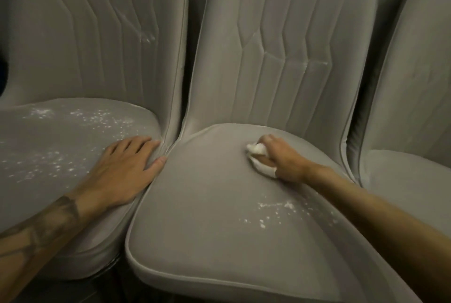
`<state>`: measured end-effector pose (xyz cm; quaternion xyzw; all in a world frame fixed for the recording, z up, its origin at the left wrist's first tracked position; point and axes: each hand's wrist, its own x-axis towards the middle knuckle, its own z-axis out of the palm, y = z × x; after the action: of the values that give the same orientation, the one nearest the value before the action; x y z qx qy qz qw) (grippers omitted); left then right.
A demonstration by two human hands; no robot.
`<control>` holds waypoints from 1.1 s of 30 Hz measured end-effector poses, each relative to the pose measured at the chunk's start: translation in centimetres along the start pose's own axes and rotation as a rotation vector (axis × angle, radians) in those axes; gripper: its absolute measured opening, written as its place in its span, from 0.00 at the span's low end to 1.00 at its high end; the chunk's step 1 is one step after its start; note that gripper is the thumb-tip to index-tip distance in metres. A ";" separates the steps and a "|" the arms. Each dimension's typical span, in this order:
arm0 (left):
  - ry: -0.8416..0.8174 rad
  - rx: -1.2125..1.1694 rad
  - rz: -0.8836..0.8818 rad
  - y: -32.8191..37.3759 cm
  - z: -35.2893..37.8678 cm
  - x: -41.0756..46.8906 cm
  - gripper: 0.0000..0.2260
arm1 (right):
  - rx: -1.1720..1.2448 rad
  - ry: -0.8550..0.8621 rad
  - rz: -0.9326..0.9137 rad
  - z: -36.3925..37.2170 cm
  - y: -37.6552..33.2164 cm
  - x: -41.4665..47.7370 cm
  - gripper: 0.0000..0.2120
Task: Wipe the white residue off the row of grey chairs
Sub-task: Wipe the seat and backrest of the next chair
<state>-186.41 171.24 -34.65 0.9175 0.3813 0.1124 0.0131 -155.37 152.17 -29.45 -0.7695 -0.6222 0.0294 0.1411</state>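
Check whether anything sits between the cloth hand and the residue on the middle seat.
Nothing visible. Only bare seat separates the right hand, gripping the white cloth, from the residue patch nearer the seat's front edge.

The middle chair (pixel 207 217) is grey, its backrest stitched in vertical kinked lines, with white residue (pixel 275 207) speckling its seat. Left of it, the left chair (pixel 61 139) has the same grey and stitching, more widely speckled white. The cloth (pixel 256 150) on the middle chair is white. The forearm (pixel 48 224) left of it bears dark banded tattoos
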 end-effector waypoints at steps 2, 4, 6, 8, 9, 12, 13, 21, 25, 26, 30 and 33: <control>-0.002 0.001 -0.007 0.1 -0.1 -0.1 0.37 | 0.003 0.073 0.108 0.0 1.2 0.7 0.14; -0.004 -0.006 -0.009 -0.1 -0.1 -0.1 0.37 | 0.022 0.101 0.062 1.0 -0.4 0.4 0.16; 0.001 0.001 -0.003 -0.1 -0.1 -0.1 0.37 | 0.088 0.083 -0.129 2.2 -2.8 -1.1 0.17; 0.010 0.016 0.003 -0.1 -0.1 -0.1 0.38 | 0.099 0.014 -0.291 2.8 -3.6 -2.5 0.13; 0.005 0.018 0.005 -0.1 -0.2 -0.2 0.38 | 0.094 -0.011 -0.308 2.5 -3.0 -2.7 0.11; -0.001 0.015 0.009 0.2 -0.4 -0.3 0.38 | 0.036 0.008 -0.103 0.2 1.4 -2.2 0.13; 0.002 0.018 0.010 0.3 -0.5 -0.3 0.38 | 0.037 0.036 0.009 -0.7 2.9 -2.0 0.15; -0.100 -0.005 -0.018 0.5 -0.7 -0.2 0.38 | 0.055 0.109 -0.062 1.1 -0.6 -3.2 0.13; -0.201 0.069 0.029 1.2 -2.2 -0.2 0.49 | -0.049 0.052 0.034 -0.1 2.4 -3.1 0.15; -0.245 0.125 0.072 1.4 -2.4 -0.3 0.53 | -0.064 0.086 0.153 -0.6 4.2 -3.1 0.15; -0.257 0.100 0.078 2.3 -3.6 -0.3 0.55 | -0.231 0.147 0.621 -1.4 7.3 -2.5 0.18; -0.084 -0.094 -0.015 2.9 -3.6 -0.7 0.39 | -0.086 0.186 0.524 0.7 3.5 -1.9 0.20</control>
<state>-185.62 168.43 -31.01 0.9169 0.3815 0.0917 0.0731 -152.65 149.86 -31.22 -0.9088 -0.3869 -0.0323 0.1524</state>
